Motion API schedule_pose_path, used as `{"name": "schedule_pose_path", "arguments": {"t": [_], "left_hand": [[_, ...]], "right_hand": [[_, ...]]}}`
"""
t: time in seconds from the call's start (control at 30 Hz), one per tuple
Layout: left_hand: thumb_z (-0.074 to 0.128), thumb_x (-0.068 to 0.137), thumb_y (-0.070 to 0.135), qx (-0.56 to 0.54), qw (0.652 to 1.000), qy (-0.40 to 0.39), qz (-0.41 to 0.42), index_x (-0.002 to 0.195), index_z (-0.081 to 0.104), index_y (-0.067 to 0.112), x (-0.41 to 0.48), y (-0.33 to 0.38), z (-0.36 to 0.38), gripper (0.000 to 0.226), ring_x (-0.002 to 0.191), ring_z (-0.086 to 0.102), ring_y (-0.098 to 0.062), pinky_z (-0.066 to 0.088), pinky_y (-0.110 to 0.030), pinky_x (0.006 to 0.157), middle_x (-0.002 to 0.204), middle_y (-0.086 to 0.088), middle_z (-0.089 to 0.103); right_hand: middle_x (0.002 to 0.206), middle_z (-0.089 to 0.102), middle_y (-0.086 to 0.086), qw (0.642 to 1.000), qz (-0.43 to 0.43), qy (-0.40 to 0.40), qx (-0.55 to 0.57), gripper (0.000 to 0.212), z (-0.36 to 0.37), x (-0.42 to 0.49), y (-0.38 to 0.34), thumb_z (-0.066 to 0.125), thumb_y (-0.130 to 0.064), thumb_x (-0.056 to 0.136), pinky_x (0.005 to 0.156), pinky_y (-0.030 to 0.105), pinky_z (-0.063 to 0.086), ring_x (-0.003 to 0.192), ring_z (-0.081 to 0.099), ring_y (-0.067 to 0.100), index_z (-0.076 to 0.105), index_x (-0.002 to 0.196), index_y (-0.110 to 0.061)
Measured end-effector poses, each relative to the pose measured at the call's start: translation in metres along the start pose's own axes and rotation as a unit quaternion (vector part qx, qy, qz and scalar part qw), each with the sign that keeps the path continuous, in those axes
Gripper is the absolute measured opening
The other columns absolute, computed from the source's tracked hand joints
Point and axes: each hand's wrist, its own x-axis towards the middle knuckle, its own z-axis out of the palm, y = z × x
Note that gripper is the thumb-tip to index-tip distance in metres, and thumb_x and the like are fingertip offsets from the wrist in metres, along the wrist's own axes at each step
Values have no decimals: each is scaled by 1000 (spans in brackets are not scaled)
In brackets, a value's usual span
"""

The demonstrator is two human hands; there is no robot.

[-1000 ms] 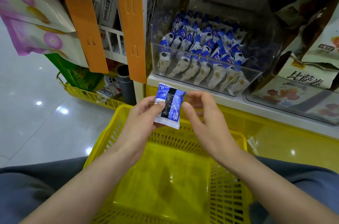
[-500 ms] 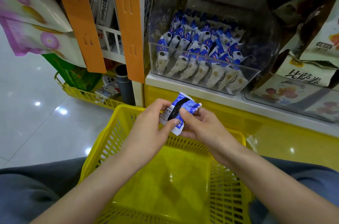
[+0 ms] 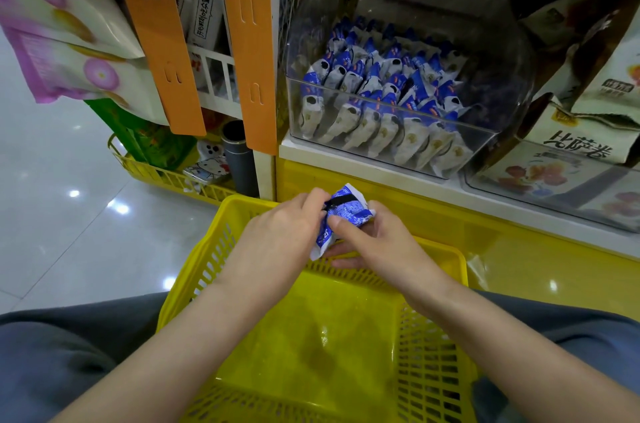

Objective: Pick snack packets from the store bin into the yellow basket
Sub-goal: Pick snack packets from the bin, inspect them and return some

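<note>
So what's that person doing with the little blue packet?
A person holds one blue packet between the left hand and the right hand, just above the far rim of the yellow basket on their lap. The packet looks crumpled and is not in the basket yet; none shows inside. Many more packets sit in the clear bin on the shelf behind.

Both hands (image 3: 277, 235) (image 3: 377, 242) around a blue packet (image 3: 341, 214) over yellow basket (image 3: 221, 249)
</note>
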Motion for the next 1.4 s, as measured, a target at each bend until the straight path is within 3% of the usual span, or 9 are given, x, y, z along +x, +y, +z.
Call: {"name": "schedule_pose_path", "arguments": {"t": [0.27, 0.43, 0.67, 0.8, 0.9, 1.0, 1.17, 1.3, 1.4], "left_hand": [[36, 97, 33, -4, 1000, 6, -5, 111, 49, 16, 4, 5, -5, 26, 83, 57, -20, 36, -28, 59, 105, 1, 60], [34, 97, 38, 29, 999, -14, 8, 125, 43, 21, 1, 7, -5, 34, 82, 60, -22, 35, -27, 54, 108, 2, 59], [33, 98, 32, 14, 999, -30, -32, 110, 42, 16, 5, 6, -1, 22, 81, 61, -30, 40, -37, 58, 98, -2, 62], [33, 98, 33, -11, 1000, -9, -21, 94, 38, 17, 2, 3, -1, 17, 71, 57, -30, 34, -34, 53, 75, 1, 55], [38, 97, 26, -110, 993, 18, -33, 84, 35, 17, 2, 1, -1, 16, 58, 42, -27, 33, -38, 52, 57, 7, 37], [42, 96, 21, -175, 982, 47, -62, 80, 41, 14, 4, -1, 2, 17, 57, 46, -26, 40, -44, 55, 59, 0, 48], [42, 96, 12, -410, 889, 37, -200, 75, 58, 15, 14, -3, 0, 27, 63, 63, -13, 56, -27, 52, 68, -2, 63], [41, 96, 30, -586, 764, -23, -267, 76, 64, 21, 19, 6, -3, 32, 59, 63, -2, 51, -18, 51, 62, 9, 68], [49, 93, 23, -544, 810, -25, -219, 84, 64, 22, 16, 10, -2, 17, 71, 64, -6, 54, -23, 64, 73, 6, 68]], "right_hand": [[97, 64, 9, 994, -71, 65, 49, 9, -1, 0, 1, 54, -14, 91, 60, 23, 57, 69, 66, 3, 53, 98, -9], [86, 66, -1, 992, -117, 40, -41, 15, -6, 1, -1, 57, -4, 89, 64, 24, 57, 67, 64, 3, 56, 93, -18], [88, 67, -9, 977, -156, 51, -137, 21, -4, 0, 6, 63, -9, 85, 72, 34, 56, 77, 66, 8, 57, 91, -28], [92, 66, -15, 924, -237, 63, -292, 22, -8, -2, 9, 63, -22, 86, 66, 24, 52, 80, 62, 2, 57, 105, -28], [92, 65, -18, 928, -230, 57, -288, 21, -6, -1, 10, 63, -23, 86, 63, 16, 49, 79, 60, -2, 58, 105, -29], [96, 63, -24, 946, -211, 45, -241, 23, -6, 3, 8, 61, -20, 88, 68, 10, 45, 85, 58, -8, 57, 107, -31], [123, 52, -21, 977, -178, -80, -86, 35, -2, 1, 2, 49, -13, 94, 89, 11, 43, 106, 55, -9, 44, 123, -31], [119, 55, -9, 979, -144, 33, -141, 61, -4, 3, 4, 73, -18, 77, 80, 17, 50, 95, 59, -5, 39, 127, -25], [104, 53, -19, 957, -166, 73, -225, 69, -4, 3, 5, 82, -27, 65, 75, 5, 43, 88, 55, -11, 42, 121, -26]]}}
